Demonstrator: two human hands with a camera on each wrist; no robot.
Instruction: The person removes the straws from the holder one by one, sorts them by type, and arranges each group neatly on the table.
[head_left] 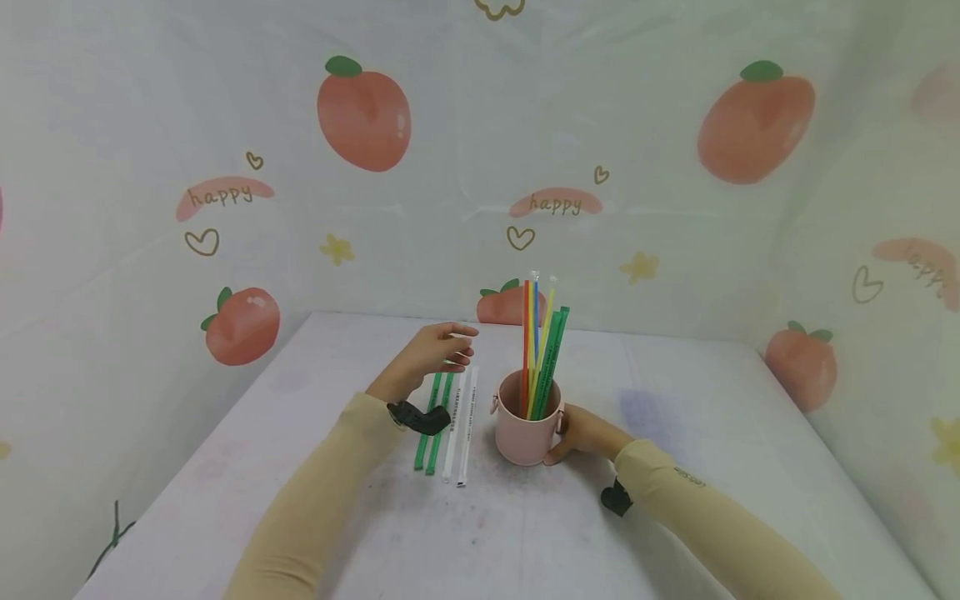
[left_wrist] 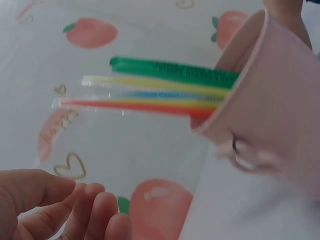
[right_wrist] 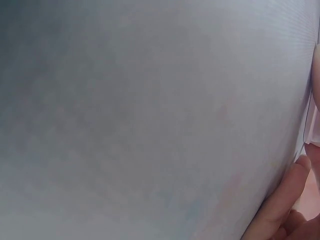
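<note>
A small pink bucket [head_left: 521, 442] with ring handles stands upright on the table. Wrapped drinking straws lean inside it: green ones [head_left: 554, 354] and clear-wrapped red, yellow and blue ones [left_wrist: 150, 102]. My right hand [head_left: 588, 432] grips the bucket's right side, its thumb low at the front; the right wrist view catches only fingers [right_wrist: 282, 200] at the edge. My left hand [head_left: 431, 352] hovers left of the bucket, fingers loosely bent and holding nothing. Beneath it lie two green wrapped straws [head_left: 437, 433] and two white wrapped straws [head_left: 467, 433], side by side.
A white cloth with printed peaches covers the table [head_left: 570, 533] and the walls [head_left: 465, 108] behind and beside it. Dark straps [head_left: 420, 418] sit on both wrists. A thin green tie [head_left: 115, 533] hangs at the table's left edge.
</note>
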